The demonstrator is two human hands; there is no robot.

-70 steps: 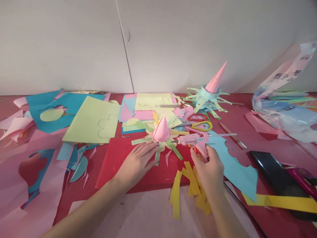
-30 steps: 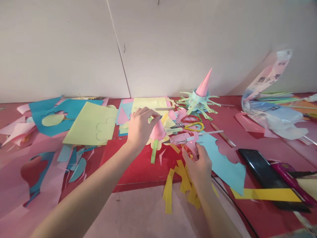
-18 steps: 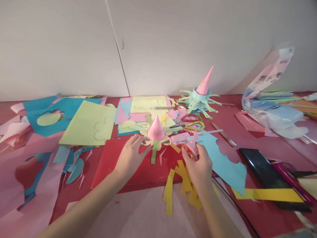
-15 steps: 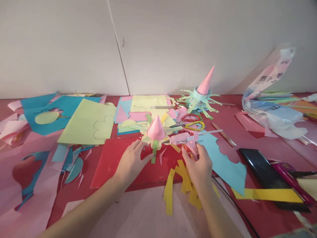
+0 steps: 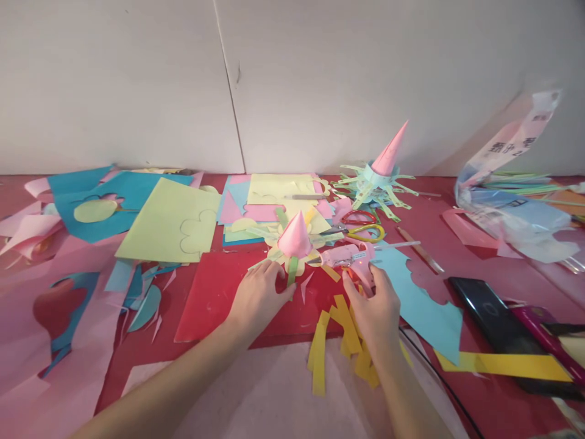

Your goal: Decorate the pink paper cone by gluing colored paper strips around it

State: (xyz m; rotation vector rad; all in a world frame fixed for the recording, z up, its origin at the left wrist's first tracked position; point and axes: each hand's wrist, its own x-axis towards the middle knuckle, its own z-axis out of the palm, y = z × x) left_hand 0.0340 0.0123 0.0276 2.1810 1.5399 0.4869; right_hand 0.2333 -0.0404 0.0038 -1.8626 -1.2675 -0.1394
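A paper flower (image 5: 315,242) with pale yellow petals and a pink cone (image 5: 294,236) upright at its middle sits in front of me. My left hand (image 5: 261,291) is at its near left edge, fingers curled by a petal and thumb against a green paper strip (image 5: 292,270). Some of those fingertips are hidden. In my right hand (image 5: 373,299) is the handle of a pink glue gun (image 5: 340,256), its nozzle pointing left, close to the flower's right side. A clear glue stick (image 5: 402,245) juts from its back. Beneath lies a red sheet (image 5: 214,292).
Yellow paper strips (image 5: 319,360) lie between my forearms. Behind the glue gun are scissors (image 5: 365,231) and a second cone craft (image 5: 386,155). A phone (image 5: 475,305), a pencil (image 5: 420,249) and a plastic bag (image 5: 516,213) are at right. Paper scraps (image 5: 146,308) cover the left.
The whole scene has shifted slightly right in view as the head turned. Both hands keep nearly the same places at the flower and the glue gun.
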